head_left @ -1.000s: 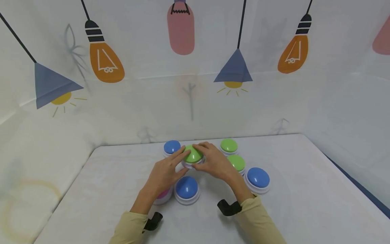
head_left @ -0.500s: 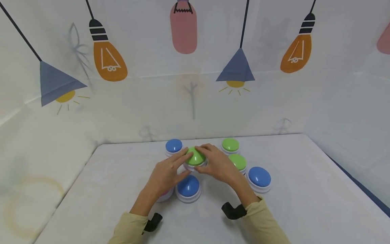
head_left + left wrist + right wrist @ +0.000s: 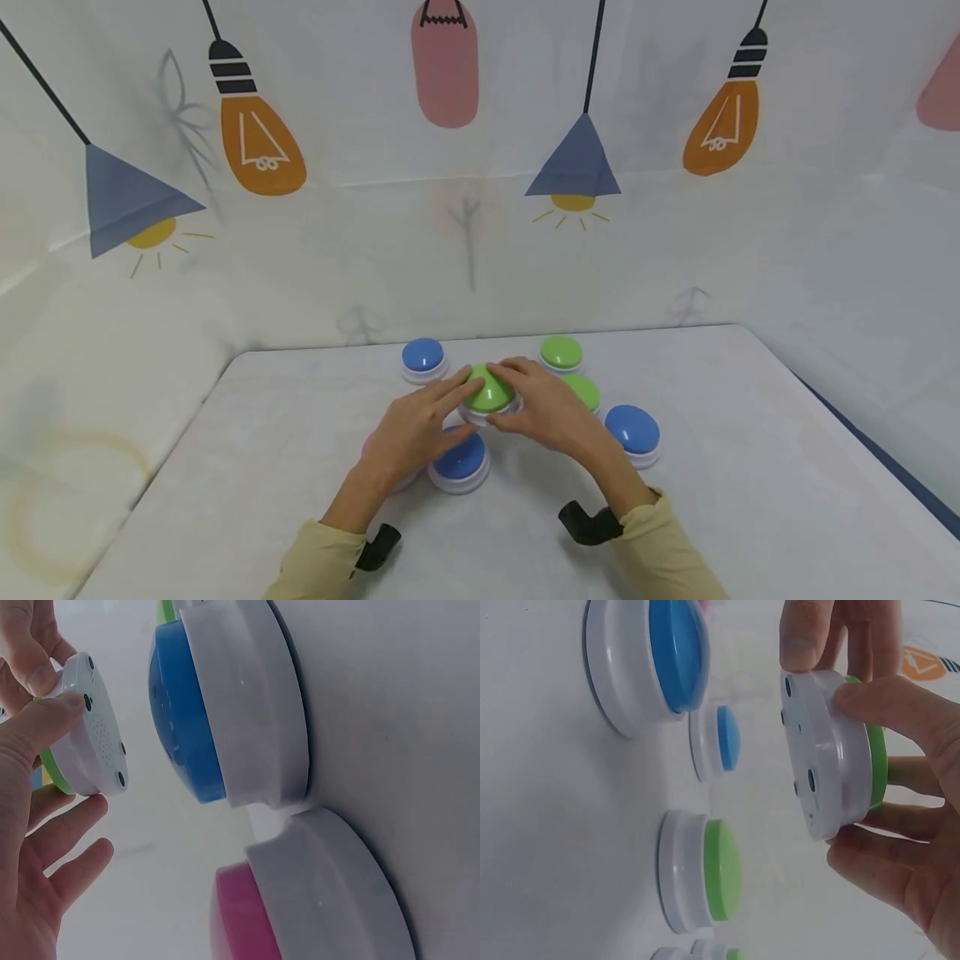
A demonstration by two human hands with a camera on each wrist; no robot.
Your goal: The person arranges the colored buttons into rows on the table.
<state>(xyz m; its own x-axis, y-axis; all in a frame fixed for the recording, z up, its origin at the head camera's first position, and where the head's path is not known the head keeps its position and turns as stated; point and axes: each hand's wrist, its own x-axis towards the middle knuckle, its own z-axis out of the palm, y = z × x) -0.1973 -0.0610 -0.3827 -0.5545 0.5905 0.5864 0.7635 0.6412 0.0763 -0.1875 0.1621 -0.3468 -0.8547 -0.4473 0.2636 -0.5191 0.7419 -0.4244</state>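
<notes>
Both hands hold a green push button (image 3: 491,392) with a white base, raised above the white table. My left hand (image 3: 412,425) pinches its left side between thumb and fingers. Opposite, my right hand (image 3: 549,410) grips the right side the same way. In the right wrist view, the white base (image 3: 817,757) shows its underside with small dark holes. A blue button (image 3: 459,458) stands on the table just below the held one. Beside it is a pink button (image 3: 244,915), mostly hidden by my left hand in the head view.
At the back left stands another blue button (image 3: 423,356). Toward the right are a green button (image 3: 561,352) at the back, a second green button (image 3: 582,392) partly behind my right hand, and a blue button (image 3: 633,430). A lamp-printed white sheet (image 3: 337,250) hangs behind the table.
The held green button has shifted a little to the right and nearer to me, both hands travelling with it. The buttons on the table stay in place; the head view has shifted slightly.
</notes>
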